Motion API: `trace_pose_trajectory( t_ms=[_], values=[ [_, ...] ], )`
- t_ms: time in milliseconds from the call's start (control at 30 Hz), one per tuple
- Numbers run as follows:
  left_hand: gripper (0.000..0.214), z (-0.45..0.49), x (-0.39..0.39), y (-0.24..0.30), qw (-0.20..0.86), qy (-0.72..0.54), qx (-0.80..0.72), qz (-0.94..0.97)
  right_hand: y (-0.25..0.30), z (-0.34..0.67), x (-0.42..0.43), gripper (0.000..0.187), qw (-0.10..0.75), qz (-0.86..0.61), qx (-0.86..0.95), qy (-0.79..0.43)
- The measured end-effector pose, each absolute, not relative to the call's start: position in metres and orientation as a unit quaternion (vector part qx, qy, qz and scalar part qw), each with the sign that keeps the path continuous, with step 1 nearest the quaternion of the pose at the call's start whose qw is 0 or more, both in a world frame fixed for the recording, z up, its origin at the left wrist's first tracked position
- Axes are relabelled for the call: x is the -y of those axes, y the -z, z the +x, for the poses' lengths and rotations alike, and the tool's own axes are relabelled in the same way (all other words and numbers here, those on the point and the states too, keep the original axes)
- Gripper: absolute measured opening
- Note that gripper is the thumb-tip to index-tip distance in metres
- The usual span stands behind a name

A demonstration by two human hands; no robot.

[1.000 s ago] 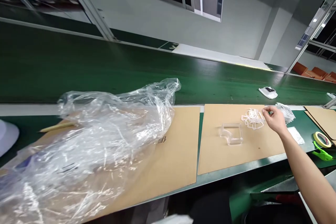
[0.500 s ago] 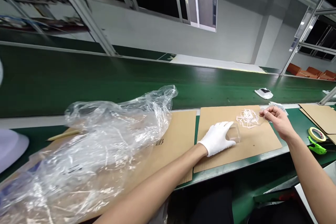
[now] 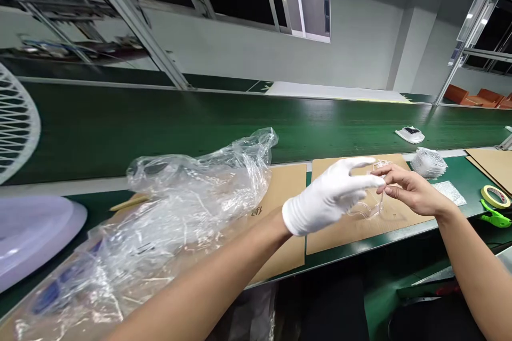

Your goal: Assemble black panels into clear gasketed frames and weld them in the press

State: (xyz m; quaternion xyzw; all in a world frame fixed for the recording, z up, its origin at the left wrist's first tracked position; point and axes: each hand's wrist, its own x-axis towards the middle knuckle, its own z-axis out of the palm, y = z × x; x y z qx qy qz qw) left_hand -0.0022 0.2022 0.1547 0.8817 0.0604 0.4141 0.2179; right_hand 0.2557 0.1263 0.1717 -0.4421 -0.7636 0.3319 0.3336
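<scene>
Even, bright indoor light, apparently from overhead, with faint shadows only; pale glare along the green conveyor belt [image 3: 336, 117], hard glints on the plastic sheeting [image 3: 192, 213], near-clipped white on the cotton glove [image 3: 330, 197], wide-angle bowing toward the frame edges, slight blur on the white wire guard [image 3: 16, 122] at far left.

The left hand [image 3: 330, 198] wears a white fabric glove [image 3: 320, 208], close-fitting along the fingers, with a plain, slightly loose cuff [image 3: 294, 219] at the wrist. Beyond that cuff, the left forearm [image 3: 208, 282] is bare. The right hand [image 3: 416, 190] is ungloved, and the right forearm [image 3: 476, 272] is bare as well.
</scene>
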Motion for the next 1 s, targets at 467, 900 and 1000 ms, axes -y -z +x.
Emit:
trace_pose_trajectory(
  t_ms=[467,900,1000],
  values=[
    [0.019,0.031,-0.174,-0.174,0.194,-0.355,0.028,0.914,-0.133,0.232,-0.111,0.047,0.410,-0.327,0.609,-0.595],
    [0.021,0.036,-0.172,-0.145,0.418,-0.365,-0.350,0.754,-0.093,0.248,-0.080,0.043,0.517,-0.500,0.489,-0.493],
    [0.026,0.031,-0.174,-0.135,0.466,-0.349,-0.384,0.716,-0.089,0.254,-0.087,0.046,0.531,-0.534,0.489,-0.440]
  ],
)
